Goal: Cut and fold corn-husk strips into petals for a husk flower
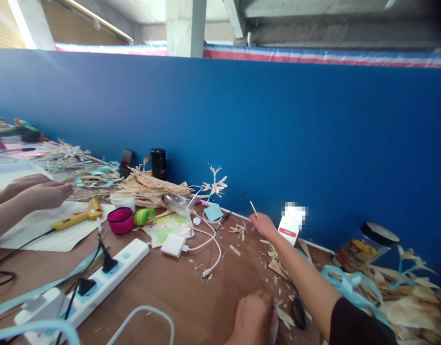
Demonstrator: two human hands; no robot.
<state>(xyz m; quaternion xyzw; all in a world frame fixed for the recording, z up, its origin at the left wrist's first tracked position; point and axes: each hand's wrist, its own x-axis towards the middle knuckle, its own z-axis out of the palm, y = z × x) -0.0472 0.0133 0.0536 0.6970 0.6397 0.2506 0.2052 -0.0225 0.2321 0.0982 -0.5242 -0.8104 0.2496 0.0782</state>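
My right hand (264,226) reaches out across the table beside the blue partition. A thin pale stick (254,210) stands up from its fingers, which look pinched on it. Close by on the left lies a small flower of dried husk strips (239,230). A phone (289,225) with a lit screen leans behind the wrist. My left hand (255,314) is closed at the near edge of the view; what it holds, if anything, is hidden. Husk scraps (276,266) and black-handled scissors (298,312) lie to its right.
A person's hands (40,191) work at the left, near a yellow glue gun (78,218). A white power strip (114,268) with cords lies in front. Dried husks (148,187) are heaped at the back. A lidded jar (367,247) tilts at the right by blue ribbon (353,282).
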